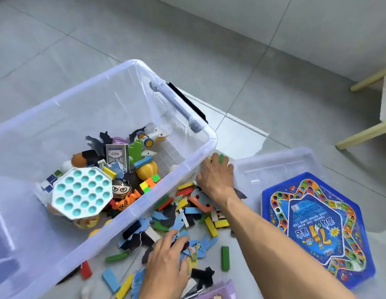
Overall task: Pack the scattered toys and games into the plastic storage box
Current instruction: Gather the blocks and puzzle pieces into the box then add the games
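We note the right hand [215, 178] curled over small blocks, its grip partly hidden, the left hand [166, 262] flat on floor pieces [187, 214], beside the plastic storage box [114, 67] holding pop-it board [81, 192], card box [117, 156], cube [150, 183].

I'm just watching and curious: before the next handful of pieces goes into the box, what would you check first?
1. Storage box open, no lid on it: ok.
2. Room left inside: ok, bare floor shows at its far end.
3. Right hand has a hold on blocks: cannot tell, fingers are curled over pieces by the box wall.
4. Left hand is on the puzzle pieces: ok, resting on them.
5. Floor cleared: not ok, wooden blocks and the blue game board remain outside.
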